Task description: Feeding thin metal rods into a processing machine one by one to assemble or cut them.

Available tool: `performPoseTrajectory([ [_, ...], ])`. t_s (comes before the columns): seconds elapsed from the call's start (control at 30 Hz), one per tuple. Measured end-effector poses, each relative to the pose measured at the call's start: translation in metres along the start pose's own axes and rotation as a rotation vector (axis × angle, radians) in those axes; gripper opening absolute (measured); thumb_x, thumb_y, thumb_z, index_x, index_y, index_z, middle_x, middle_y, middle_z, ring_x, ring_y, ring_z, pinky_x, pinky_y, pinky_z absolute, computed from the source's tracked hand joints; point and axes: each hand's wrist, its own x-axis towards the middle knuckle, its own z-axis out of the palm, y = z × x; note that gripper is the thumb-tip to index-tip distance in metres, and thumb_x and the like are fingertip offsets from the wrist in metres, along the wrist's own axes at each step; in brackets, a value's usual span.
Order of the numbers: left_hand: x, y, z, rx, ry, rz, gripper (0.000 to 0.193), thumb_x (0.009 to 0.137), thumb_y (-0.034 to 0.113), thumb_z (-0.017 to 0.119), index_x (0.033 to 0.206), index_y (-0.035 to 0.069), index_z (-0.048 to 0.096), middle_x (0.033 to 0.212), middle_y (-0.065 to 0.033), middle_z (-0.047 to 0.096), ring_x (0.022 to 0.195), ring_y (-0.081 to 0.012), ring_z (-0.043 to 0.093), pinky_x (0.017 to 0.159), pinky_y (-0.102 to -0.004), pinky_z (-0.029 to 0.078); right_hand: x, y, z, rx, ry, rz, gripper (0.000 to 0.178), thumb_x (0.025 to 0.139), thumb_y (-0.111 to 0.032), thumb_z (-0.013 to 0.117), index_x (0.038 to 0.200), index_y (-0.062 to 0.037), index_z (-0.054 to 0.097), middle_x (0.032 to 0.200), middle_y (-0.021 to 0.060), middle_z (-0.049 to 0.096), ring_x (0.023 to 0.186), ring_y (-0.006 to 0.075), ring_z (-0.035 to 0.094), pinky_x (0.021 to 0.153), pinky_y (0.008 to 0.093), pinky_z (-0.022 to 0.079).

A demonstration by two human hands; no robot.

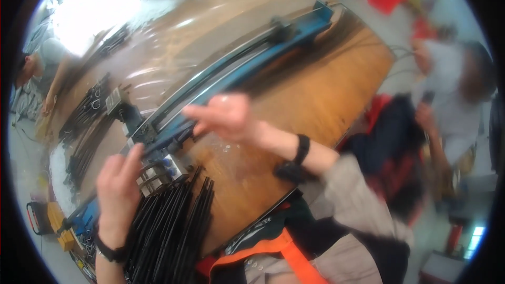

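Beside the near end of a long blue metal fixture (pixel 247 71), my left hand (pixel 118 186) is raised with fingers stretched upward. Its fingertips are close to one end of a dark bar (pixel 167 142). My right hand (pixel 229 118) hovers over the fixture, index finger stretched to the left and thumb apart below it. The bar's other end lies by that thumb; contact is unclear because both hands are blurred. Nothing plainly sits in either hand. Below the bar is a metal block with blue round parts (pixel 167 168). A bundle of thin black rods (pixel 165 226) lies next to my left wrist.
The fixture runs across a wooden table (pixel 305 108) toward its far right corner. More black rods (pixel 87 110) lie on the left. One person (pixel 50 66) is at the far left, another (pixel 450 94) at the right. A dark red-and-black cloth (pixel 392 152) is by the right edge.
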Motion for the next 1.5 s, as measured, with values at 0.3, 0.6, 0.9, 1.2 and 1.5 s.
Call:
performPoseTrajectory([
  [0.3, -0.072, -0.079, -0.071, 0.236, 0.287, -0.547, 0.02, 0.104, 0.011, 0.055, 0.117, 0.0, 0.063, 0.099, -0.02, 0.066, 0.09, -0.0336, 0.063, 0.08, -0.0408, 0.049, -0.017, 0.049, 0.012, -0.085, -0.071, 0.205, 0.017, 0.09, -0.014, 0.073, 0.106, -0.0102, 0.073, 0.09, 0.011, 0.071, 0.082, 0.0293, 0.068, 0.072, 0.0369, 0.053],
  [0.6, -0.149, -0.074, -0.092, 0.122, 0.344, -0.643, 0.023, 0.101, 0.007, 0.059, 0.121, -0.004, 0.064, 0.102, -0.0231, 0.069, 0.09, -0.0335, 0.067, 0.083, -0.0377, 0.052, 0.079, -0.012, 0.169, 0.446, -0.425, 0.027, 0.014, 0.091, -0.025, 0.074, 0.093, -0.0131, 0.079, 0.091, 0.006, 0.076, 0.079, 0.0205, 0.068, 0.082, 0.0334, 0.049],
  [0.9, -0.191, -0.085, -0.064, 0.028, 0.305, -0.733, 0.023, 0.1, 0.009, 0.061, 0.119, -0.003, 0.065, 0.099, -0.0229, 0.069, 0.086, -0.0352, 0.067, 0.078, -0.0381, 0.052, 0.087, -0.029, 0.206, 0.108, -0.727, -0.167, 0.022, 0.09, -0.037, 0.073, 0.087, -0.0155, 0.075, 0.07, 0.005, 0.065, 0.081, 0.0225, 0.062, 0.089, 0.0424, 0.04],
  [1.2, -0.165, -0.113, -0.037, 0.046, 0.229, -0.56, 0.02, 0.093, 0.013, 0.069, 0.111, 0.005, 0.068, 0.085, -0.0156, 0.065, 0.074, -0.0339, 0.064, 0.065, -0.0412, 0.051, 0.051, 0.076, 0.04, -0.376, -0.343, -0.256, 0.014, 0.078, -0.002, 0.068, 0.079, -0.0161, 0.067, 0.075, 0.0046, 0.065, 0.084, 0.029, 0.062, 0.089, 0.0457, 0.042],
  [1.5, -0.06, -0.117, 0.073, -0.069, 0.23, -0.228, 0.018, 0.094, 0.023, 0.065, 0.085, 0.008, 0.06, 0.078, -0.0127, 0.06, 0.076, -0.0346, 0.063, 0.067, -0.0454, 0.052, 0.023, 0.118, -0.056, -0.523, -0.343, -0.013, 0.009, 0.082, -0.005, 0.072, 0.087, -0.0036, 0.064, 0.079, 0.0146, 0.061, 0.082, 0.0358, 0.058, 0.077, 0.0451, 0.044],
])
